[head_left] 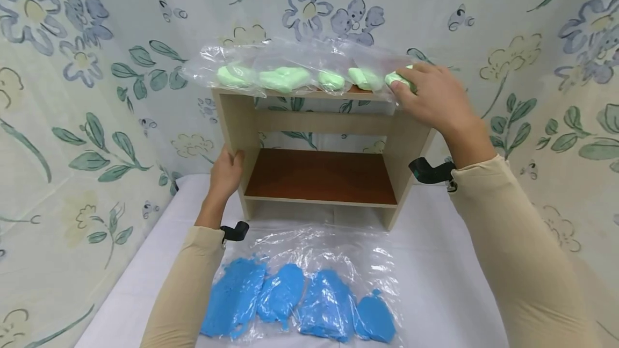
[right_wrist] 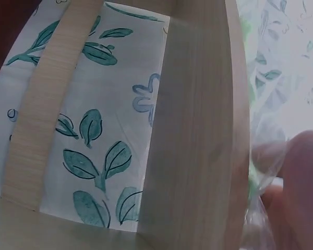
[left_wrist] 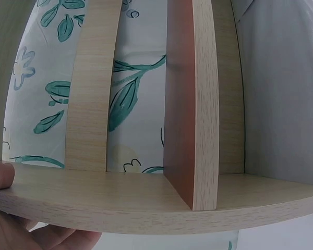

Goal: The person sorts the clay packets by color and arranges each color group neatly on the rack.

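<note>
We're seemingly placing a green lump (head_left: 394,78), right hand (head_left: 437,93) pinching it; below its fingers, left hand (head_left: 226,172) grips the shelf (head_left: 321,122). Release needs gentleness.

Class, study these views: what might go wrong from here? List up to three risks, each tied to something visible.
1. The right hand grips the rightmost green lump; a tug could drag the clear plastic and shift the other green lumps.
2. The left hand holds the wooden shelf unit by one side; uneven force might tip it.
3. Blue pieces lie in front, so something falling forward might hit them.
</note>
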`<action>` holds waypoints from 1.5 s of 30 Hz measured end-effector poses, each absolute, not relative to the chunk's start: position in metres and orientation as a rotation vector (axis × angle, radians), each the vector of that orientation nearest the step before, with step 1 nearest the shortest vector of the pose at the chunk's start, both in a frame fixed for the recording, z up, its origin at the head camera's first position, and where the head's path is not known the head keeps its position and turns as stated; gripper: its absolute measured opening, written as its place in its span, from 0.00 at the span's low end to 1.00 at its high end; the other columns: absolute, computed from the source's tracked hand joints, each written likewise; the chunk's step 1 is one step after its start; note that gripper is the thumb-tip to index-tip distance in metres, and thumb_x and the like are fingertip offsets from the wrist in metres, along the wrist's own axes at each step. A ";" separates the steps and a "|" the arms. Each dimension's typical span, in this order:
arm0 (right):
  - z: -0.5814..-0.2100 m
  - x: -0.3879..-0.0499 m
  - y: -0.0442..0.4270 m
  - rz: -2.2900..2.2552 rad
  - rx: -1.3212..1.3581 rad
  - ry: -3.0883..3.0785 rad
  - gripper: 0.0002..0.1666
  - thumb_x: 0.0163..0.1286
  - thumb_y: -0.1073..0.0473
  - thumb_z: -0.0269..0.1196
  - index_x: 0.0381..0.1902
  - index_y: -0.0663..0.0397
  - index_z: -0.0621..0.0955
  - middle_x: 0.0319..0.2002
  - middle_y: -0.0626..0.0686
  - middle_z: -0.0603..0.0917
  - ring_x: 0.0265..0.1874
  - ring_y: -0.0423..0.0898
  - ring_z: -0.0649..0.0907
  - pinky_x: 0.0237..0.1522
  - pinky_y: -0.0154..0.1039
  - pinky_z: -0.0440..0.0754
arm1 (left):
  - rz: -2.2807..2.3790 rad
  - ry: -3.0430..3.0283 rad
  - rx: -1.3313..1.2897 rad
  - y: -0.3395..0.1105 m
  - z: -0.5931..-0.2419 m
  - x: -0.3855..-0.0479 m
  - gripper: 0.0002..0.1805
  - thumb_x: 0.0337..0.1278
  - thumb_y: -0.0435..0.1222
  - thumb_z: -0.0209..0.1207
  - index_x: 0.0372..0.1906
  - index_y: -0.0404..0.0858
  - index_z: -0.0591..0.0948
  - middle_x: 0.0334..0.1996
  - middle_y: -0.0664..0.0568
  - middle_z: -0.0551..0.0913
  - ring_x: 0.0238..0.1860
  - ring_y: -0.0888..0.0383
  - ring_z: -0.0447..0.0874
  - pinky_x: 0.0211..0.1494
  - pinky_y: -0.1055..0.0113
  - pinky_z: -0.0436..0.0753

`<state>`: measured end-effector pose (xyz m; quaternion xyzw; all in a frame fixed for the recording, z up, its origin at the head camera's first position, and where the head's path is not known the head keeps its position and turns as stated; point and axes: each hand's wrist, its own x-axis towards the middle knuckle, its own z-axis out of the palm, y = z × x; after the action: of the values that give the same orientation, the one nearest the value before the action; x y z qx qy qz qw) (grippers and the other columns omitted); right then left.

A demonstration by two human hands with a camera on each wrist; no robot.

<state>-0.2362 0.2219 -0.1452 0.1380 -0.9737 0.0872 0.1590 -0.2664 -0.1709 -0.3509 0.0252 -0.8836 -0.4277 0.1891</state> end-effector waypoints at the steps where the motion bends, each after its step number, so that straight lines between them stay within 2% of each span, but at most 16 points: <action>1: -0.146 -0.235 0.221 0.229 0.351 -2.789 0.36 0.79 0.39 0.35 0.78 0.48 0.59 0.78 0.64 0.57 0.76 0.70 0.55 0.72 0.70 0.52 | -1.204 -2.487 0.067 -0.171 -0.351 -0.267 0.26 0.75 0.48 0.42 0.69 0.38 0.66 0.64 0.32 0.76 0.64 0.33 0.75 0.65 0.39 0.74; 8: -0.142 -0.231 0.208 0.191 0.191 -2.808 0.38 0.77 0.34 0.29 0.78 0.40 0.58 0.77 0.64 0.59 0.70 0.75 0.58 0.63 0.75 0.59 | -1.212 -2.482 0.066 -0.170 -0.349 -0.266 0.27 0.75 0.49 0.42 0.68 0.37 0.66 0.64 0.32 0.75 0.64 0.32 0.75 0.65 0.38 0.74; 18: -0.144 -0.240 0.200 0.210 0.202 -2.841 0.37 0.78 0.35 0.31 0.79 0.40 0.54 0.79 0.62 0.53 0.73 0.74 0.54 0.67 0.74 0.54 | -1.227 -2.488 0.084 -0.174 -0.351 -0.266 0.28 0.75 0.49 0.42 0.70 0.37 0.65 0.65 0.32 0.74 0.64 0.33 0.75 0.65 0.39 0.74; 21: -0.149 -0.242 0.197 0.295 0.204 -2.753 0.38 0.78 0.36 0.33 0.79 0.43 0.56 0.79 0.61 0.55 0.75 0.70 0.54 0.67 0.74 0.54 | -1.219 -2.482 0.087 -0.175 -0.351 -0.266 0.28 0.75 0.49 0.42 0.70 0.37 0.65 0.65 0.32 0.74 0.63 0.33 0.75 0.65 0.39 0.74; 23: -0.157 -0.241 0.196 0.390 0.227 -2.594 0.36 0.77 0.38 0.39 0.76 0.46 0.62 0.77 0.61 0.61 0.75 0.65 0.57 0.67 0.72 0.55 | -1.219 -2.480 0.090 -0.175 -0.351 -0.266 0.28 0.75 0.48 0.41 0.71 0.37 0.65 0.66 0.32 0.74 0.63 0.33 0.75 0.66 0.39 0.74; 26: -0.174 -0.236 0.196 0.522 0.311 -2.262 0.30 0.75 0.44 0.48 0.67 0.52 0.74 0.69 0.60 0.72 0.72 0.59 0.63 0.65 0.66 0.58 | -1.228 -2.478 0.085 -0.174 -0.351 -0.267 0.28 0.76 0.48 0.41 0.71 0.37 0.65 0.66 0.33 0.74 0.64 0.34 0.75 0.66 0.39 0.74; 29: -0.189 -0.228 0.198 0.551 0.388 -2.012 0.24 0.71 0.50 0.55 0.58 0.57 0.80 0.63 0.60 0.78 0.68 0.59 0.67 0.64 0.62 0.60 | -1.226 -2.476 0.082 -0.174 -0.351 -0.267 0.28 0.75 0.48 0.42 0.70 0.37 0.65 0.66 0.32 0.74 0.64 0.33 0.75 0.66 0.39 0.74; 35: -0.206 -0.216 0.203 0.588 0.422 -1.870 0.22 0.65 0.55 0.60 0.53 0.62 0.82 0.61 0.63 0.79 0.64 0.62 0.71 0.66 0.59 0.63 | -1.226 -2.478 0.086 -0.172 -0.350 -0.266 0.28 0.75 0.48 0.41 0.71 0.37 0.64 0.65 0.32 0.74 0.64 0.33 0.75 0.66 0.39 0.74; 45: -0.227 -0.195 0.210 0.660 0.442 -1.714 0.19 0.61 0.59 0.61 0.47 0.64 0.82 0.57 0.65 0.80 0.58 0.64 0.72 0.65 0.51 0.63 | -1.225 -2.471 0.073 -0.171 -0.351 -0.267 0.28 0.75 0.48 0.41 0.71 0.38 0.64 0.66 0.33 0.74 0.64 0.34 0.75 0.66 0.40 0.74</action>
<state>-0.1949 0.2101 -0.2270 0.1896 -0.7352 0.2829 0.5861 -0.2672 -0.1707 -0.3507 0.0261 -0.8794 -0.4358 0.1900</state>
